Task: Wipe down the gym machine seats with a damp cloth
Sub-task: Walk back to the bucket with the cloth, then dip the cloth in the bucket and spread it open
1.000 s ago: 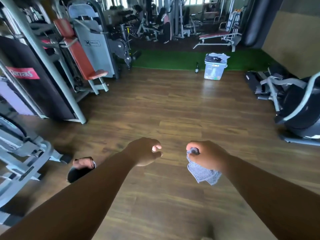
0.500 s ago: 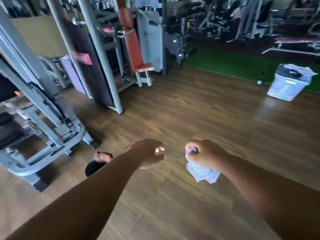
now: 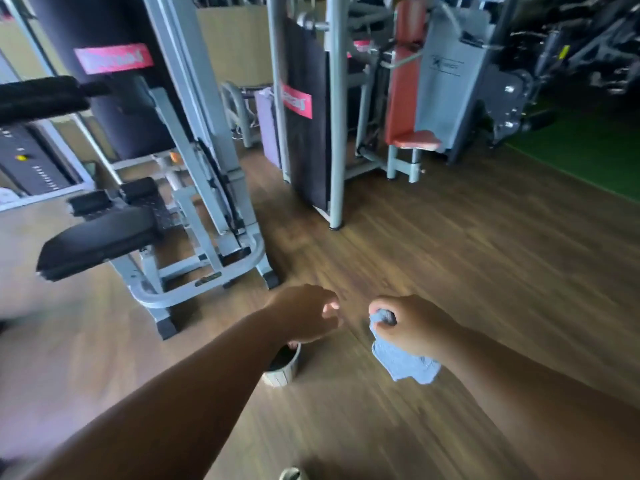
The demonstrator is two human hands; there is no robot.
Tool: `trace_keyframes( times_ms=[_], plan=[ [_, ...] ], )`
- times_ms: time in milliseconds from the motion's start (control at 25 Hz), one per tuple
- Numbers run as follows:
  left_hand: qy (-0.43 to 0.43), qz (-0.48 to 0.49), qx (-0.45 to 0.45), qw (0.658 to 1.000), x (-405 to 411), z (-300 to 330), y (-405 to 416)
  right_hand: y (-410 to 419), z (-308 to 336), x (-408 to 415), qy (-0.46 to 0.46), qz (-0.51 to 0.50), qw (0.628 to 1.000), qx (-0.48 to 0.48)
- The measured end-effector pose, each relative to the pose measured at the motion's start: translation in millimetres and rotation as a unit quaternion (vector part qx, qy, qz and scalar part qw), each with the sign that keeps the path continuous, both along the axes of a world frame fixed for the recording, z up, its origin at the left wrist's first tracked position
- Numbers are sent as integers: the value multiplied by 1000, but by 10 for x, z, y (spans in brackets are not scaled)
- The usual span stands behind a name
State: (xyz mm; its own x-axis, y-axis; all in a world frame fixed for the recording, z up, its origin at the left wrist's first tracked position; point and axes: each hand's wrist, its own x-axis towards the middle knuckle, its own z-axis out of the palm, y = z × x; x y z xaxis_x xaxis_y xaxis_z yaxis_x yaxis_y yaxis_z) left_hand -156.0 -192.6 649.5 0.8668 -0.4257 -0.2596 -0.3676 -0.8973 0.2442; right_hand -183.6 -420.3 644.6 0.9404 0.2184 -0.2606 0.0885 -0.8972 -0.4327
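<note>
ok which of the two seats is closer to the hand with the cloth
The black padded seat at lower left, nearer the right hand gripping the cloth; the red seat sits farther back.

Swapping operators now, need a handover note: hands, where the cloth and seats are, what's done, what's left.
Right hand: grips the grey cloth, which hangs below the fist.
Left hand: fingers loosely curled, holding nothing.
Black padded seat is ahead on the left; red seat stands farther back.
Done: no wiping visible; the cloth touches neither seat.
Left: wipe both seats, probably the black one first.
</note>
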Motion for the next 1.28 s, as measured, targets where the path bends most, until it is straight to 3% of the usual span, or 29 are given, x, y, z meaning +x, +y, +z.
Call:
trace_keyframes(
  times_ms=[240,440,760,920,1280],
  plan=[
    [17,53,1,998,864,-45,686,774,-56,1166,12,47,998,30],
    [17,145,-11,989,1342,-17,1066,1143,-110,2027,12,149,988,32],
    [-17,351,-54,935,1811,87,1254,1732,-169,3433,82,261,955,113],
    [-29,416,-74,906,1919,24,1136,1945,-150,3764,126,298,939,115],
    [-51,462,-134,875,2081,-180,1006,2142,-20,3881,215,285,904,236]
  ],
)
